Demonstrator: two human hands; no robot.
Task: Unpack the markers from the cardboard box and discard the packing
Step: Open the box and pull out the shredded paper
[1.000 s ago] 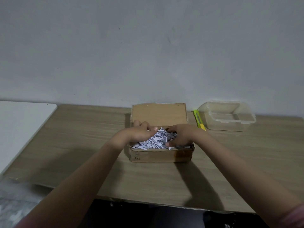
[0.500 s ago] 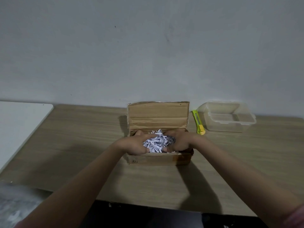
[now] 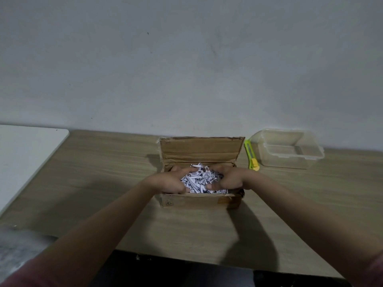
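An open cardboard box [image 3: 199,200] stands mid-table, its lid flap [image 3: 200,150] raised at the back. White shredded paper packing [image 3: 200,179] fills it. My left hand [image 3: 170,181] and my right hand [image 3: 226,179] are both inside the box, fingers curled into the shreds from either side, gathering a heap between them. No markers show; the paper and my hands hide the box's bottom.
A clear plastic container [image 3: 290,160] stands empty at the back right, with a yellow-green utility knife [image 3: 251,155] lying between it and the box. A white table [image 3: 22,154] adjoins the wooden table [image 3: 93,183] on the left. The wall runs close behind.
The lid flap has swung up and back. Both hands have sunk deeper into the shredded paper and closed around it.
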